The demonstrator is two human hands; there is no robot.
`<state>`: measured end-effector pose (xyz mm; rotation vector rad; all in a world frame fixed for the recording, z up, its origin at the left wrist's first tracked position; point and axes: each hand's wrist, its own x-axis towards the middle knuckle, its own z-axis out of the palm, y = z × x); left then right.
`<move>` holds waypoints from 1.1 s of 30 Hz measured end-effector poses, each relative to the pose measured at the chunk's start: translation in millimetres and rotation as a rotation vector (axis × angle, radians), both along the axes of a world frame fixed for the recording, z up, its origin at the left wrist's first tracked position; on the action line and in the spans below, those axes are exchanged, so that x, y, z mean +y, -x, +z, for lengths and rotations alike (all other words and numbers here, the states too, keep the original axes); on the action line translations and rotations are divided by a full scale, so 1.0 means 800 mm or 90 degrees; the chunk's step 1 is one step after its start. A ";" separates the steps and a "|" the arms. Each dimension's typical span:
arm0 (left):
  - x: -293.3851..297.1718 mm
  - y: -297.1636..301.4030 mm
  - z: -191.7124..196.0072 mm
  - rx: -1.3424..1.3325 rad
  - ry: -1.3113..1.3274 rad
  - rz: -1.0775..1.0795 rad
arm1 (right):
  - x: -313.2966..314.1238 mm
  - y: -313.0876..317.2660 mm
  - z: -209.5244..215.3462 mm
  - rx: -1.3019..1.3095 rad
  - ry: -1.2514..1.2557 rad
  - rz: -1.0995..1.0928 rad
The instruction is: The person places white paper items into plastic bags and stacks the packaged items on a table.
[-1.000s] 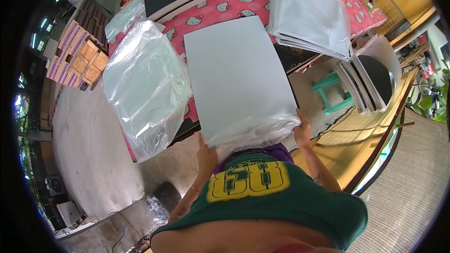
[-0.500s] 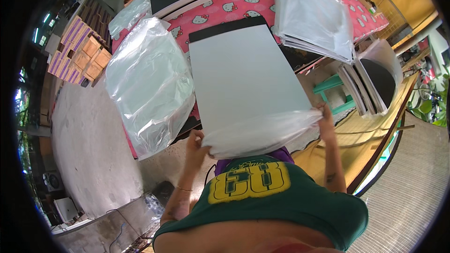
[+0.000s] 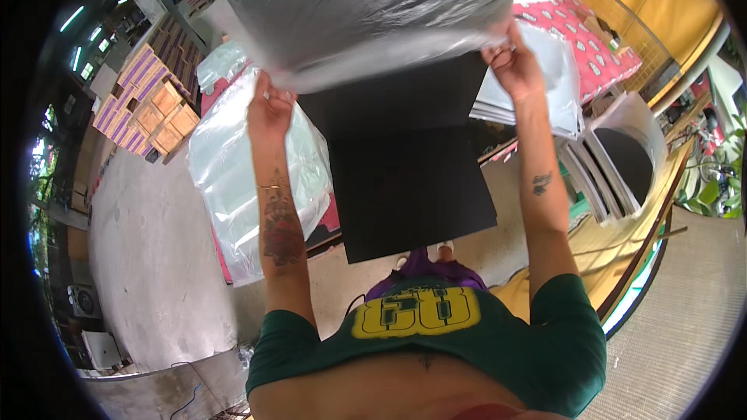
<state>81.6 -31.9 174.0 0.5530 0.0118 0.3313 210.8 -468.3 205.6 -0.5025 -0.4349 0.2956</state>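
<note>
Head view: the clear plastic bag (image 3: 373, 15) has risen high since a moment ago, sliding off the black board (image 3: 405, 171), now mostly bared beneath. Left hand (image 3: 268, 105) and right hand (image 3: 510, 62) each grip the bag's mouth. Its far end is cut off; pink-clothed table (image 3: 583, 31) mostly hidden.

We see a large clear plastic bag (image 3: 249, 179) hanging over the edge of a table with a pink patterned cloth (image 3: 599, 47), white plastic chairs (image 3: 622, 155) stacked at the right, and wooden crates (image 3: 156, 101) on the concrete floor (image 3: 148, 264).
</note>
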 end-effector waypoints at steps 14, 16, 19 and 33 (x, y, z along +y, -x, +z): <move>-0.090 -0.092 -0.236 0.266 -0.931 0.321 | -0.034 -0.021 -0.289 -0.042 0.876 -0.506; -0.151 -0.124 -0.195 0.200 -0.796 0.306 | -0.072 -0.033 -0.260 0.100 0.591 -0.459; -0.217 -0.208 -0.191 0.162 -0.517 0.288 | -0.146 -0.057 -0.205 0.195 0.382 -0.401; -0.302 -0.180 -0.214 0.339 -0.482 0.089 | -0.364 -0.133 -0.325 0.252 0.577 -0.684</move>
